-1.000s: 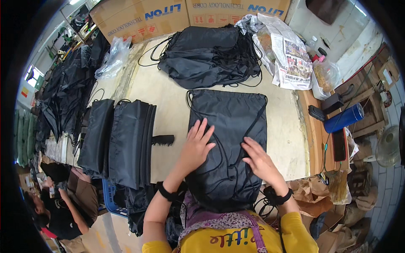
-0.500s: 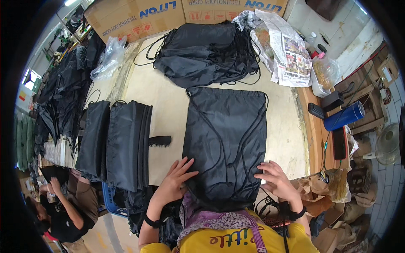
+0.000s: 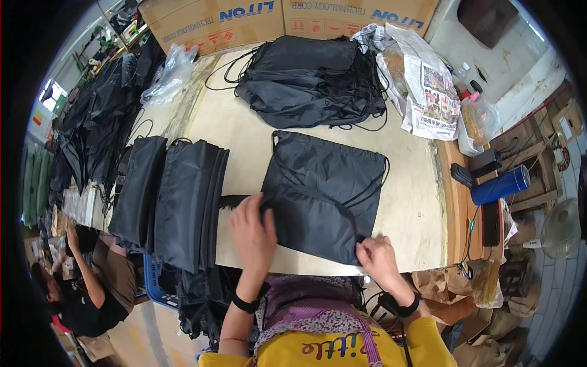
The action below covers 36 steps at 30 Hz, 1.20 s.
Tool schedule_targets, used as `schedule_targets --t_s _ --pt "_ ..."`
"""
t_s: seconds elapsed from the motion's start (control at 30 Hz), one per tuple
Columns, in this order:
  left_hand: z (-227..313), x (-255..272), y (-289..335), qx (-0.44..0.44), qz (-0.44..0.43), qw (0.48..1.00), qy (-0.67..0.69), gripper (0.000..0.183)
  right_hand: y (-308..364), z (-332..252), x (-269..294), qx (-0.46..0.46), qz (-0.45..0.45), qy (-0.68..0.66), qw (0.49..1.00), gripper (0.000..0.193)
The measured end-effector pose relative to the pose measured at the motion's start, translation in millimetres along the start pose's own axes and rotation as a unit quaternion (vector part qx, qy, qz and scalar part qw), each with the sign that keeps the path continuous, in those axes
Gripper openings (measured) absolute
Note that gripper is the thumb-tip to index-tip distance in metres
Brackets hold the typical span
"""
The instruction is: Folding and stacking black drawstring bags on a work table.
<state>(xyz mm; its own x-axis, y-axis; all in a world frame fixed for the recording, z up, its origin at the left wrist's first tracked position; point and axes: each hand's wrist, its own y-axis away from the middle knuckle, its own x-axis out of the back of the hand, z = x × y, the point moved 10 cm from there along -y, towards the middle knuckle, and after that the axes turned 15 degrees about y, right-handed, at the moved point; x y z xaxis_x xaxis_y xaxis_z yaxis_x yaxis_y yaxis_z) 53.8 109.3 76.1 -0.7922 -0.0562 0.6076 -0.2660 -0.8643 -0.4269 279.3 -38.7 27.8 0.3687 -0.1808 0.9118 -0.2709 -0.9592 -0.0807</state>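
A black drawstring bag lies on the pale tabletop in front of me, its bottom part folded up over itself and its cords partly tucked under the fold. My right hand pinches the bag's lower right corner between thumb and fingers. At the bag's left edge is my left hand, slightly blurred, fingers stretched out and the thumb near the fabric. Just beyond its fingertips, a small dark brush-like strip shows in part beside the stack of folded black bags.
More drawstring bags are heaped at the far side before cardboard boxes. Newspaper lies at the back right. A blue bottle and phone sit along the right edge. Another person works at lower left.
The bag's lower part has been folded upward, away from me. My left hand moved up along the left edge; my right hand closed on the lower right corner.
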Motion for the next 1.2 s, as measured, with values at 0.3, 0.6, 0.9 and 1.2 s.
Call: schedule_targets --t_s 0.3,0.6,0.9,1.2 --pt "0 -68 36 0.022 -0.167 0.985 0.040 0.089 -52 -48 31 0.210 -0.037 0.129 0.968 0.060" --pt "3 -66 39 0.012 -0.178 0.978 0.106 0.079 -166 -103 -68 0.385 -0.251 0.099 0.882 0.092" --pt "4 -65 30 0.009 -0.167 0.985 0.046 0.084 -162 -81 -61 0.298 -0.152 0.051 0.941 0.021" --pt "19 -77 25 -0.051 -0.133 0.986 -0.082 0.079 -133 73 31 0.023 0.075 0.153 0.985 0.045"
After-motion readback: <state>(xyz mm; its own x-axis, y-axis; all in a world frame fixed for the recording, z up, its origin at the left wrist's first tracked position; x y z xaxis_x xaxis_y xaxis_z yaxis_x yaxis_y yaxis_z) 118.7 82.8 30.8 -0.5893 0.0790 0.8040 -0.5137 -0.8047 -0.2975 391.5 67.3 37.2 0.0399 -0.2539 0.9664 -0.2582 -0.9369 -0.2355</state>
